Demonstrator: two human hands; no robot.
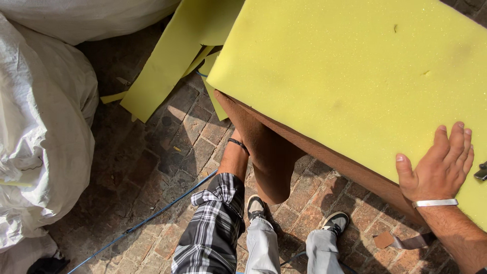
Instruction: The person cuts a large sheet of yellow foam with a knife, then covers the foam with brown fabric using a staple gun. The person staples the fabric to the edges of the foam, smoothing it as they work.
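A thick yellow foam slab (345,76) lies across a raised surface and fills the upper right. Brown fabric (271,157) hangs from under its near edge. My right hand (439,165) rests flat, palm down, on the slab's near right edge; it holds nothing and a silver bracelet sits on the wrist. My left arm, in a plaid sleeve, reaches up to the brown fabric. Only the wrist of my left hand (236,139), with its black band, shows; the fingers are hidden behind the fabric.
Big white sacks (40,127) fill the left side. Yellow foam offcuts (167,66) lie on the brick floor (152,167) beyond the slab. A blue cord (152,215) runs across the bricks. My shoes (256,207) stand below the fabric. A small dark object (481,172) sits at the right edge.
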